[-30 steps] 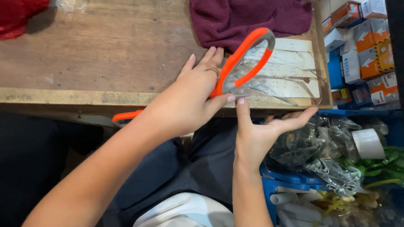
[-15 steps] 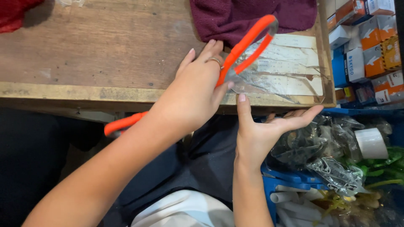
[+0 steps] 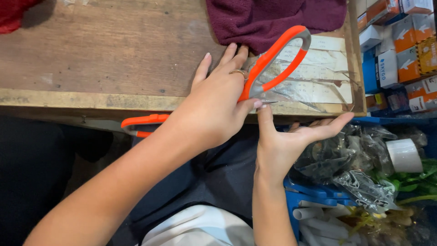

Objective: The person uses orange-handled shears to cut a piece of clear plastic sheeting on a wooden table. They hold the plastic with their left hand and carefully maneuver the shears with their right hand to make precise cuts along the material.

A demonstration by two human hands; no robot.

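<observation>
My left hand (image 3: 214, 107) grips a pair of orange-and-grey scissors (image 3: 275, 57) at the front edge of the wooden table (image 3: 91, 54). The big loop handle sticks out past my fingers, over a sheet of clear plastic (image 3: 314, 89) lying on the table. Another orange part of the scissors pokes out under my wrist. My right hand (image 3: 291, 141) is just below the table edge, palm up with the fingers spread. Its thumb points up and touches the plastic near the scissors. A ring is on one finger of my left hand.
A dark purple cloth (image 3: 273, 18) lies at the back of the table and a red cloth (image 3: 13, 13) at the far left corner. Stacked small boxes (image 3: 396, 50) stand to the right. A blue crate (image 3: 318, 191) below holds plastic bags, a white tape roll (image 3: 403, 155) and greenery.
My left hand has tilted the scissors slightly, and the loop handle dipped back a little. My right hand has stayed in place, thumb against the table edge.
</observation>
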